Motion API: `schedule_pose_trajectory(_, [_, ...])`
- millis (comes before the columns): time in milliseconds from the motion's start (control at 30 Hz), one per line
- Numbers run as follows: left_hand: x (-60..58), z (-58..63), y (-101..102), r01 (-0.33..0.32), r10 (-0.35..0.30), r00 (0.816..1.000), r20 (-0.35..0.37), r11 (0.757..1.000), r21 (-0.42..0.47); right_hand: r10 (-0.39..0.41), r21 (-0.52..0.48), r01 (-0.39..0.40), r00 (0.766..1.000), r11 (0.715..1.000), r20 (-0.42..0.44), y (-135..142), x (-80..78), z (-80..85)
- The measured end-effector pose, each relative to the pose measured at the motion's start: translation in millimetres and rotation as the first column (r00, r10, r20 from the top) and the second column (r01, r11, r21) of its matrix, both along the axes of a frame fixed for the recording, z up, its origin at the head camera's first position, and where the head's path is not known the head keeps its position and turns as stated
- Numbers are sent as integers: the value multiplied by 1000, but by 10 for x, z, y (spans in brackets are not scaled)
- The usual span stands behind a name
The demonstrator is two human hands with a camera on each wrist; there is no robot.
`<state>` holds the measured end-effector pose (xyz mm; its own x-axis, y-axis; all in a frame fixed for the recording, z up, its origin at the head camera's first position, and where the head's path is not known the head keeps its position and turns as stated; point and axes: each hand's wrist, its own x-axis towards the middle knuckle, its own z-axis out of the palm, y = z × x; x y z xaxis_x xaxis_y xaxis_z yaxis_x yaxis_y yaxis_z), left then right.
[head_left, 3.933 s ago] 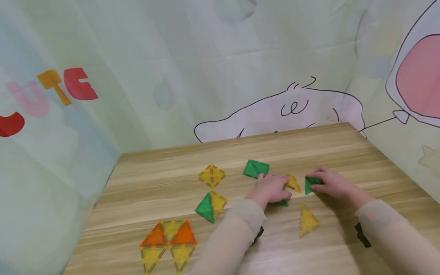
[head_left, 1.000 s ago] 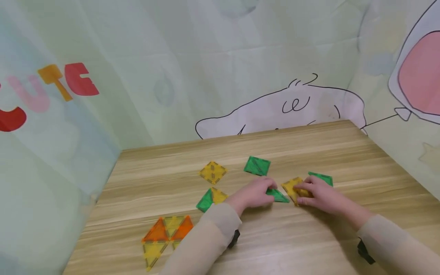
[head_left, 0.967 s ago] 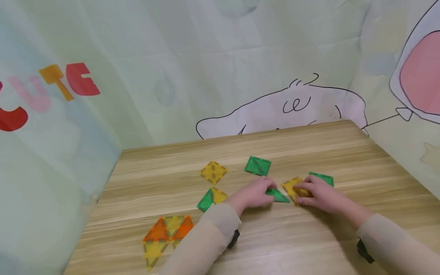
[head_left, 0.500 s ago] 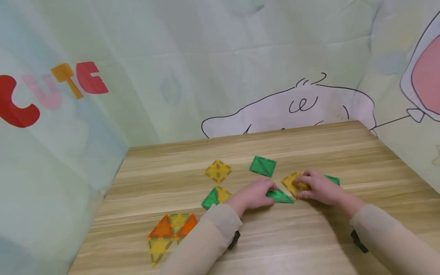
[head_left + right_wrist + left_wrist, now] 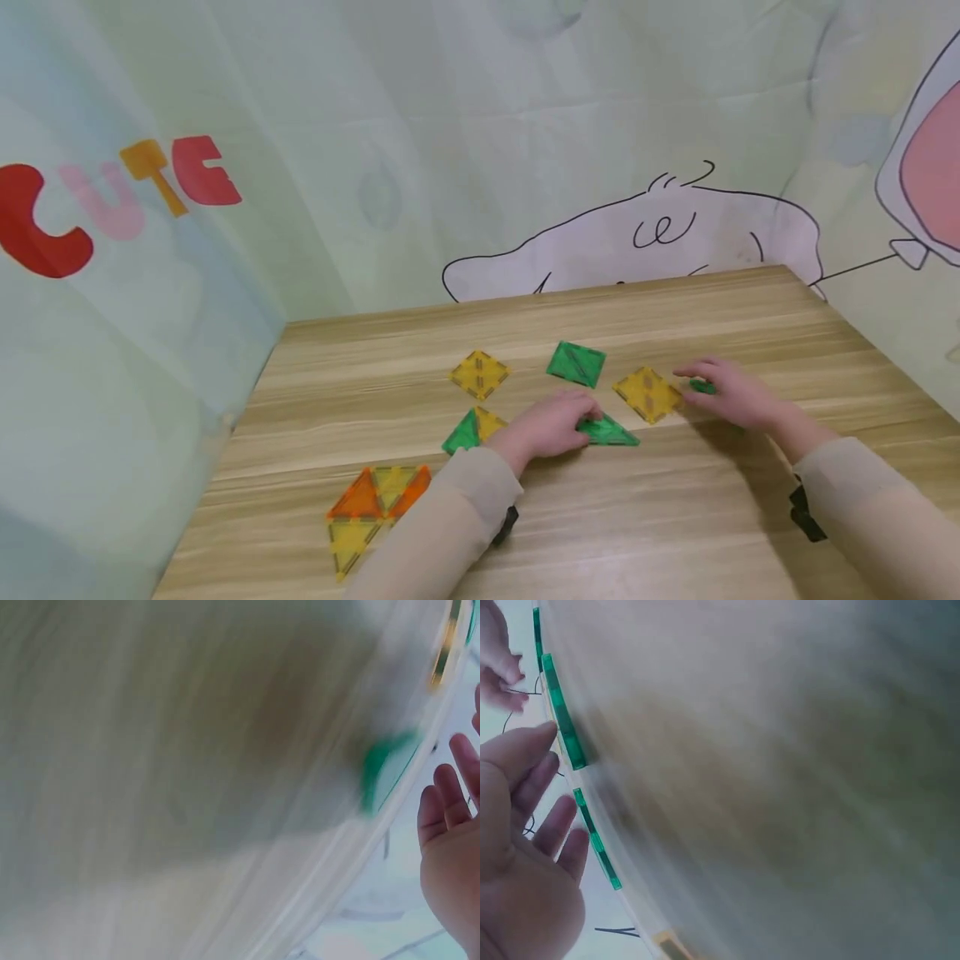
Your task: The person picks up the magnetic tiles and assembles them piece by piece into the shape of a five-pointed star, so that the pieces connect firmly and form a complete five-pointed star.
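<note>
My left hand (image 5: 557, 423) rests its fingertips at the near side of a green triangular magnetic tile (image 5: 611, 431). In the left wrist view the fingers of the left hand (image 5: 529, 825) look spread and relaxed, with the thumb close to the tile's edge. Farther right, my right hand (image 5: 731, 396) hovers with parted fingers around another green triangular tile (image 5: 702, 386), which it partly hides. The right wrist view shows that green tile (image 5: 386, 772) blurred and apart from the visible fingers. Between the hands lies a diamond of two yellow triangular tiles (image 5: 648, 395).
Behind the left hand are a green pair of tiles (image 5: 576, 364) and a yellow diamond (image 5: 479, 375). A green-and-yellow pair (image 5: 461, 433) is partly covered by the left arm. Orange and yellow tiles (image 5: 356, 497) form a larger shape on the wooden table (image 5: 645, 533) at front left.
My right hand has let go of the yellow tiles and moved right to the green tile. Earlier the two yellow triangles lay apart; now they form a diamond. The left hand has barely moved.
</note>
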<state>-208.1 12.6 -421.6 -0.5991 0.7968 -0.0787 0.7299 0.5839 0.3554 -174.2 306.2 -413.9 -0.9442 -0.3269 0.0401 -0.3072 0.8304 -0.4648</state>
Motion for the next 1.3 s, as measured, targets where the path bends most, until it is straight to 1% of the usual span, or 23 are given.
schedule_pose_trajectory(100, [-5,6,7,-8,8,1000,-9,1000,-14,-20,39,19,1000,999,23,215,55,-4])
schedule_pose_trajectory(200, [-16,-1,5,-19,19,1000,1,999,-31,-26,74,24,999,997,38,355,112,-41])
schedule_pose_trajectory(400, [-37,-4,-12,-34,35,999,18,997,-67,6,77,-10,999,997,43,438,228,-86])
schedule_pose_trajectory(533, [-37,0,-18,-26,28,999,27,997,-67,37,45,-40,997,998,67,455,354,-80])
schedule_pose_trajectory(633, [-40,2,-32,-21,23,999,27,998,-67,79,-8,-79,993,997,88,421,442,-81])
schedule_pose_trajectory(733, [-47,8,-51,-23,25,999,27,997,-70,137,-56,-132,986,990,98,331,494,-89])
schedule_pose_trajectory(833, [-51,17,-66,-28,30,999,23,996,-79,206,-81,-198,974,977,98,206,501,-99])
schedule_pose_trajectory(933, [-47,29,-73,-26,28,999,16,996,-90,250,-91,-241,962,966,108,76,485,-104])
schedule_pose_trajectory(1033, [-38,36,-76,-26,26,1000,3,995,-95,268,-98,-257,955,961,128,-34,472,-102])
schedule_pose_trajectory(1133, [-30,42,-93,-41,41,999,-9,994,-100,272,-89,-262,954,961,126,-123,463,-91])
schedule_pose_trajectory(1300, [-25,49,-136,-70,69,997,-21,992,-102,270,-86,-259,952,962,145,-239,434,-56])
